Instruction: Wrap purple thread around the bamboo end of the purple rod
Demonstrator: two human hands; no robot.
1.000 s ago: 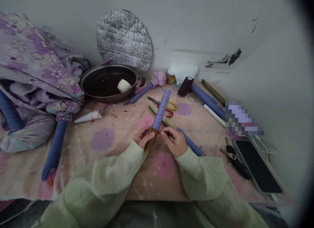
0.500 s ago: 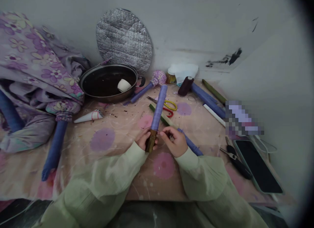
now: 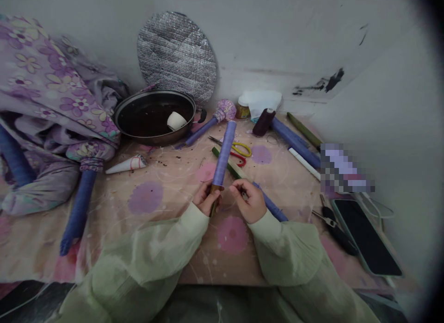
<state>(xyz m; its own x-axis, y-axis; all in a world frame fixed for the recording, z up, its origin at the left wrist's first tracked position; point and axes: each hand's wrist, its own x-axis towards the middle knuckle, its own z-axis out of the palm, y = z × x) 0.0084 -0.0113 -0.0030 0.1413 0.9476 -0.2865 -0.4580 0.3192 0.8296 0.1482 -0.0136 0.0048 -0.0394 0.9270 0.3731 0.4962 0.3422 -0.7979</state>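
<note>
- The left hand (image 3: pixel 205 196) grasps the near, brown end of the purple-wrapped stick (image 3: pixel 224 152), whose length runs forward from its fingers.
- The right hand (image 3: pixel 250 202) curls just beside; whether gripping, I can't tell.

My left grip (image 3: pixel 208 196) holds the brown lower end of a purple-wrapped stick (image 3: pixel 225 154), tilted upward. My right grip (image 3: pixel 250 201) is curled just beside it. Beyond, the flowered worktop (image 3: pixel 201 267) carries scissors (image 3: pixel 241 144), a dark thread spool (image 3: pixel 262 123) and a pan (image 3: pixel 156 139) with a white cup (image 3: pixel 176 121) inside.
</note>
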